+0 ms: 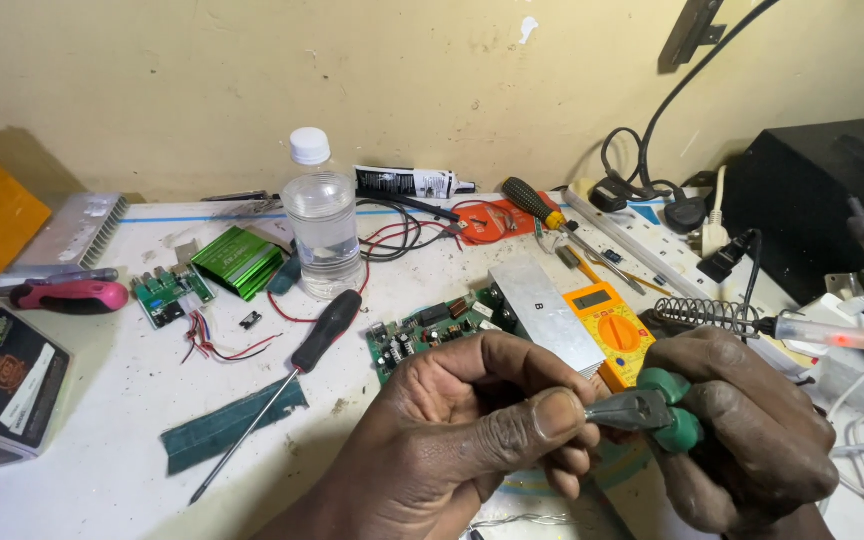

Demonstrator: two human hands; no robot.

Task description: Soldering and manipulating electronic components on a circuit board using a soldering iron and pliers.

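— Two hands at work, low and centre. What is each doing?

— The right hand (pixel 752 440) is clenched around green-handled pliers (pixel 642 408), gripping the handles. The left hand (pixel 472 430) has its fingers (pixel 552 415) pinched at the pliers' metal nose, thumb on top; whatever small piece sits between them is hidden.

— Where is that against the rest?

— Just in front of a green circuit board (pixel 422 335) with a silver heat sink (pixel 544 312), and beside a yellow multimeter (pixel 617 330). A soldering iron (pixel 832 333) rests in its coil stand (pixel 702 315) near the right hand. A black-handled screwdriver (pixel 292 375) lies on the white surface (pixel 102 400) to the left, with a clear plastic bottle (pixel 323 225) behind it.

— Which step would you call it?

— I judge it a fine gripping or bending of something tiny at the pliers' tip. A further move would seem to call for steady pressure on the handles while the left thumb and forefinger hold the piece in place.
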